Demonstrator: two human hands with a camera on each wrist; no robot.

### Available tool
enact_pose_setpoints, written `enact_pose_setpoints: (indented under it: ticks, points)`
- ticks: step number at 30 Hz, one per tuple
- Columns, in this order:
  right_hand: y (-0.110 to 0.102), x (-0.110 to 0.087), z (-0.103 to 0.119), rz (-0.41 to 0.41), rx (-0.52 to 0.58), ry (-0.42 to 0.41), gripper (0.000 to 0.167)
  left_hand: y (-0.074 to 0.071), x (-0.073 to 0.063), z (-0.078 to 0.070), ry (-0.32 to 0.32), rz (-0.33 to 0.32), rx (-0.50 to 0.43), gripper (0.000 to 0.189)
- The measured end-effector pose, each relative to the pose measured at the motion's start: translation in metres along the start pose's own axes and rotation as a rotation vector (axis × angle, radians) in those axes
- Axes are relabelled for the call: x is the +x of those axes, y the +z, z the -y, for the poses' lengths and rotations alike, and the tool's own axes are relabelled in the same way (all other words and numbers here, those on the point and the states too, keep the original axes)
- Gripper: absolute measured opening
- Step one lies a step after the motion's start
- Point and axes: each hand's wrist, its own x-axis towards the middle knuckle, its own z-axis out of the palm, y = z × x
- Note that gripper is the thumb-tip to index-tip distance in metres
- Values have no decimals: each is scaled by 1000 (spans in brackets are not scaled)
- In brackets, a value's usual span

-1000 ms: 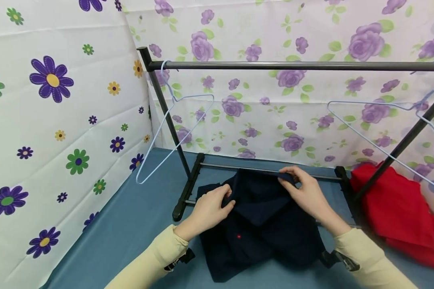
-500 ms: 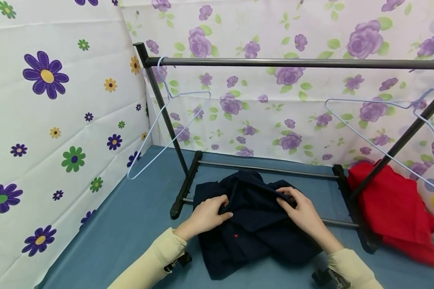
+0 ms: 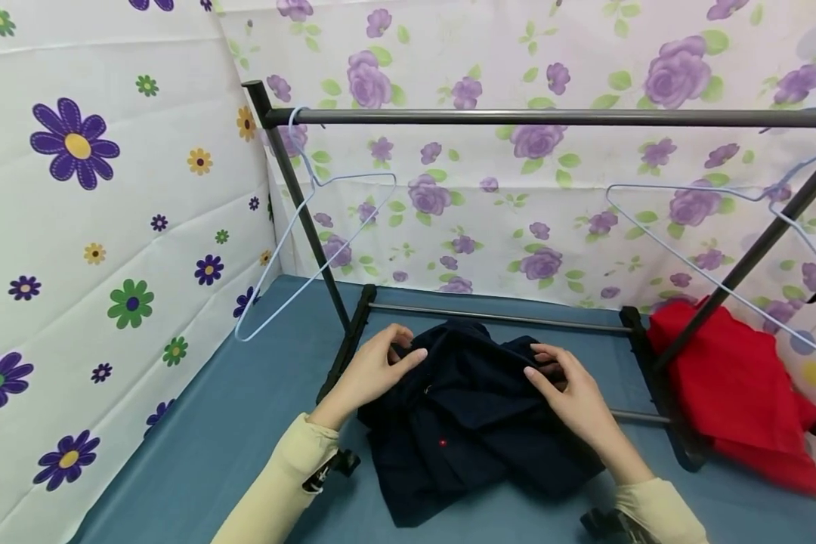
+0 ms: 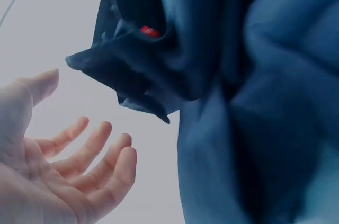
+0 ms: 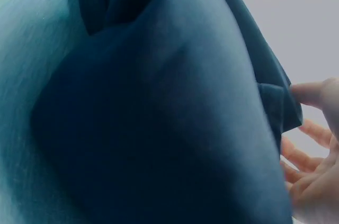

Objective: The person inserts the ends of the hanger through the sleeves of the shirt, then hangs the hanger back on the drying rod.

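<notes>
A dark navy garment (image 3: pixel 479 431) with a small red dot, perhaps a button, lies crumpled over the low bars of the rack. My left hand (image 3: pixel 374 366) hovers at its left upper edge; the left wrist view shows the palm and relaxed fingers (image 4: pixel 108 173) apart from the cloth. At the garment's right upper side is my right hand (image 3: pixel 574 389), thumb and fingers spread. In the right wrist view its thumb tip meets an edge of the navy cloth (image 5: pixel 175 107), while the fingers (image 5: pixel 304 158) lie loosely apart below; some fingertips are hidden.
A black garment rack (image 3: pixel 503 117) spans the table, its feet on the blue cloth (image 3: pixel 258 431). One light-blue hanger (image 3: pixel 313 276) hangs at the left, another hanger (image 3: pixel 687 257) at the right. Folded red cloth (image 3: pixel 741 400) lies beside the right foot.
My left hand has let go of the garment and moved up and left. The right hand has come down and loosened. The garment's raised upper edge has dropped into folds.
</notes>
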Motion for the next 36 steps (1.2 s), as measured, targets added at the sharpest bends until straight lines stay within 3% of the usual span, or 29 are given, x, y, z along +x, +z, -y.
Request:
enact_pose_setpoints:
  ticks: [5,9,15,20,26,31,36]
  points:
    - [-3,-6,8,-48,-32,42,53,-5,19,1,24,-2,-48,47]
    - [-5,-15,10,-60,-88,92,63,1,39,11,60,75,-55,54]
    - [1,-25,8,165,-107,152,83,15,55,36,100,190,-96,44]
    - [13,-31,-4,244,-36,117,96,23,48,50,145,311,-63,60]
    - [16,-32,-17,259,6,111,102,21,29,60,109,381,-35,54]
    - [17,-32,-20,315,-41,144,96,21,21,63,124,372,7,42]
    - [21,-32,-22,302,-64,131,92,26,17,64,133,301,6,26]
